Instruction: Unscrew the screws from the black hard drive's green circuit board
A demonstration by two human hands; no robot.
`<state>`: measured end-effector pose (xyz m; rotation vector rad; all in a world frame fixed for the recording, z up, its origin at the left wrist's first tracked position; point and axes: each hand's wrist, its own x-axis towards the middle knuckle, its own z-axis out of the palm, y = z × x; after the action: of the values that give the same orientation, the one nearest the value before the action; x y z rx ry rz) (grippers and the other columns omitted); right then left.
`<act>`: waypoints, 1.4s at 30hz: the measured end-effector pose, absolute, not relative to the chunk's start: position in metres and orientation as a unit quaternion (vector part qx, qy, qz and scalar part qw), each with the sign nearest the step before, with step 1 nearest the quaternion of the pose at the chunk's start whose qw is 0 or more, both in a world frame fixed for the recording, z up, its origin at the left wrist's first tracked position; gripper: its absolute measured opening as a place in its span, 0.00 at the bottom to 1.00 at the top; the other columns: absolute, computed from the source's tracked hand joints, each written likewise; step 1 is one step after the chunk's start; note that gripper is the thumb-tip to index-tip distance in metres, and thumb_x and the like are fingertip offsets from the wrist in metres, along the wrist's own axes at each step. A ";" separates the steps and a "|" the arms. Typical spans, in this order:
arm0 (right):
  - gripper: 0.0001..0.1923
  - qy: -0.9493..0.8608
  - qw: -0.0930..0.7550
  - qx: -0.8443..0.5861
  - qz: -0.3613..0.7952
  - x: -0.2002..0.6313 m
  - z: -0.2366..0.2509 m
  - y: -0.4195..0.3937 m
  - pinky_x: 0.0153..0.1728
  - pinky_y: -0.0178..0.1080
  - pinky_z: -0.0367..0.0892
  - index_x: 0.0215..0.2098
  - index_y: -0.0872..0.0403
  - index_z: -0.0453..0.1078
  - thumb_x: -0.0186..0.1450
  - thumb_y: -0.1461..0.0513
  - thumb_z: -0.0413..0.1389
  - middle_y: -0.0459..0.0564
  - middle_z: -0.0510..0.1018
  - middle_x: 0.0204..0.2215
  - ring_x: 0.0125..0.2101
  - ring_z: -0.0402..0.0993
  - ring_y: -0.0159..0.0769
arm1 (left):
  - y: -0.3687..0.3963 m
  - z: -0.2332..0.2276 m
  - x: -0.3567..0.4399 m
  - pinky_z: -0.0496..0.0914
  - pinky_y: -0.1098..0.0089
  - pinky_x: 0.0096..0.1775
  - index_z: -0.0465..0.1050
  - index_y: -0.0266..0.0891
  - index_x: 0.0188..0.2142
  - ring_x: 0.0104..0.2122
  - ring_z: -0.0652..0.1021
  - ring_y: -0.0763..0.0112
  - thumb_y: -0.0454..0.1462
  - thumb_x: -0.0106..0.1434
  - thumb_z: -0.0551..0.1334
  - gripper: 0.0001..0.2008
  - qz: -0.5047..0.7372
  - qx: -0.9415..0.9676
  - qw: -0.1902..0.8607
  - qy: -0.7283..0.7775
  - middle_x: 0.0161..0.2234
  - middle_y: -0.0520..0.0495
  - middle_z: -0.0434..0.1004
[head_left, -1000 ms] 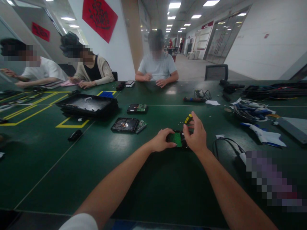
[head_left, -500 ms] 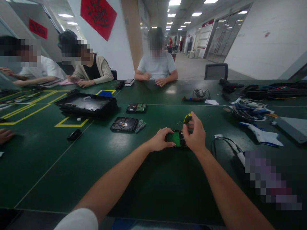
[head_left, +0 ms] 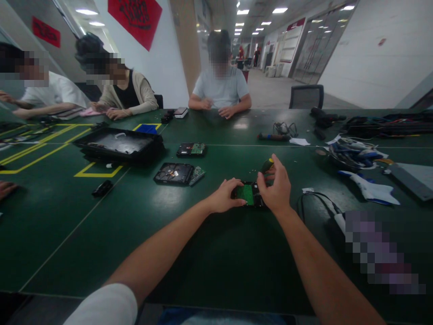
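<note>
On the green tabletop in front of me lies a hard drive (head_left: 249, 194), its green circuit board facing up. My left hand (head_left: 227, 195) is closed around the drive's left end, thumb at the near edge and fingers at the far edge. A screwdriver with a yellow and dark green handle (head_left: 267, 165) stands tilted in the fingers of my right hand (head_left: 275, 186), over the drive's right end. Its tip is hidden behind the hand. Several tiny bits, probably screws (head_left: 252, 171), lie just beyond the drive.
Left of my hands lie an opened drive casing (head_left: 173, 174), a loose circuit board (head_left: 197, 175) and another hard drive (head_left: 191, 149). Black trays (head_left: 118, 143) stand farther left. Cables (head_left: 353, 153) and a blurred-out item (head_left: 379, 248) are on the right. People sit opposite, one straight ahead (head_left: 220, 88).
The screwdriver's handle has turned a little in my right hand, with less yellow showing. My left hand keeps its hold on the drive. The whole view has shifted slightly.
</note>
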<state>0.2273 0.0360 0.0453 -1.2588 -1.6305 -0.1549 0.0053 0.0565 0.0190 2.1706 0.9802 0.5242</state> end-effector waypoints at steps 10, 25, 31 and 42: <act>0.35 -0.685 0.511 -0.516 -0.064 0.225 0.046 0.038 0.37 0.49 0.81 0.72 0.48 0.52 0.69 0.57 0.56 0.57 0.74 0.50 0.36 0.75 0.41 | 0.054 0.020 0.007 0.43 0.39 0.70 0.65 0.48 0.62 0.70 0.61 0.48 0.48 0.60 0.70 0.32 0.213 0.832 0.345 0.379 0.66 0.42 0.66; 0.35 -0.682 0.508 -0.525 -0.045 0.225 0.049 0.037 0.35 0.48 0.81 0.72 0.48 0.51 0.69 0.58 0.55 0.59 0.73 0.54 0.40 0.76 0.43 | 0.053 0.024 0.004 0.45 0.42 0.71 0.66 0.48 0.61 0.69 0.63 0.49 0.48 0.61 0.69 0.31 0.223 0.832 0.345 0.374 0.65 0.42 0.67; 0.36 -0.686 0.504 -0.524 -0.039 0.227 0.048 0.035 0.37 0.48 0.81 0.73 0.49 0.50 0.69 0.58 0.55 0.60 0.72 0.56 0.41 0.77 0.43 | 0.054 0.022 0.004 0.53 0.46 0.69 0.67 0.46 0.61 0.67 0.65 0.50 0.48 0.60 0.70 0.31 0.230 0.832 0.343 0.372 0.65 0.41 0.67; 0.34 -0.693 0.504 -0.516 -0.024 0.221 0.052 0.037 0.37 0.46 0.80 0.72 0.48 0.51 0.70 0.59 0.53 0.57 0.73 0.52 0.40 0.75 0.41 | 0.056 0.018 0.002 0.59 0.47 0.66 0.67 0.45 0.61 0.65 0.68 0.49 0.49 0.59 0.71 0.33 0.230 0.832 0.337 0.376 0.65 0.40 0.67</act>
<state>0.2206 0.0373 0.0524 -1.2453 -1.6728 -0.0579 0.0017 0.0557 0.0184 2.1694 0.9793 0.6004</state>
